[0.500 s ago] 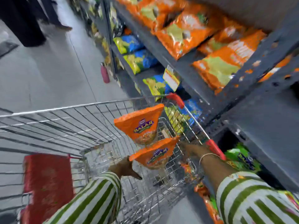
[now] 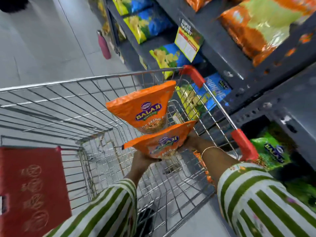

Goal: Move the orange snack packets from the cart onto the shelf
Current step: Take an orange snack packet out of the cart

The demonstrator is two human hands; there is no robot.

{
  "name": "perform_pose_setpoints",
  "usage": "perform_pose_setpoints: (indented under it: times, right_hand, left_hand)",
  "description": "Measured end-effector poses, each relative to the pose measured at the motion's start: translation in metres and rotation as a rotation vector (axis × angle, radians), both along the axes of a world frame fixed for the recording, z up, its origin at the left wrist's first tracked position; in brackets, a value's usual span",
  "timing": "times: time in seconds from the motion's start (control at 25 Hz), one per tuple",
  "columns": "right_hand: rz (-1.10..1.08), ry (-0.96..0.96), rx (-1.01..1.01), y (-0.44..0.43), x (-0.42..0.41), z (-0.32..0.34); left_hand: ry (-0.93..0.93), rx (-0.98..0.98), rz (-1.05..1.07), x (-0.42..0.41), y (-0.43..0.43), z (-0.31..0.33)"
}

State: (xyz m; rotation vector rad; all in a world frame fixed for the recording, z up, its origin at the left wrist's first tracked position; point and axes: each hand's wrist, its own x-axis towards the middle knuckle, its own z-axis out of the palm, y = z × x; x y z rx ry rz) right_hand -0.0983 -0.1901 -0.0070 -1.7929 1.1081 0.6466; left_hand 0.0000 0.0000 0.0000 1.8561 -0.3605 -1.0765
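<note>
Two orange snack packets are held above the wire cart (image 2: 71,82). The upper orange packet (image 2: 145,106) rests on top of the lower orange packet (image 2: 160,142). My left hand (image 2: 142,161) grips the lower packet from below on its left side. My right hand (image 2: 193,142) holds the packets from the right, its fingers mostly hidden behind them. The dark metal shelf (image 2: 227,53) stands to the right, with more orange packets (image 2: 253,28) on its upper level.
Blue and yellow packets (image 2: 153,23) fill the middle shelf level and green packets (image 2: 271,151) the bottom one. A yellow price tag (image 2: 188,43) hangs from the shelf edge. The cart's red child-seat flap (image 2: 30,190) is at my left. A pink bottle (image 2: 104,45) stands on the floor by the shelf.
My left hand has come up from below and taken hold of the lower packet. Both packets have risen slightly and the view has closed in on the cart.
</note>
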Motion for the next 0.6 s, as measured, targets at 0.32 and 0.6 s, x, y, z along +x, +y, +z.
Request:
perform_pose_setpoints:
  times: [0.32, 0.6]
  right_hand:
    - [-0.302, -0.311, 0.144, 0.022, -0.002, 0.131]
    - [-0.18, -0.537, -0.152, 0.037, -0.048, 0.286]
  left_hand:
    - [-0.122, -0.026, -0.234, 0.029, 0.002, 0.101]
    - [-0.328, -0.079, -0.518, 0.04, -0.024, 0.247]
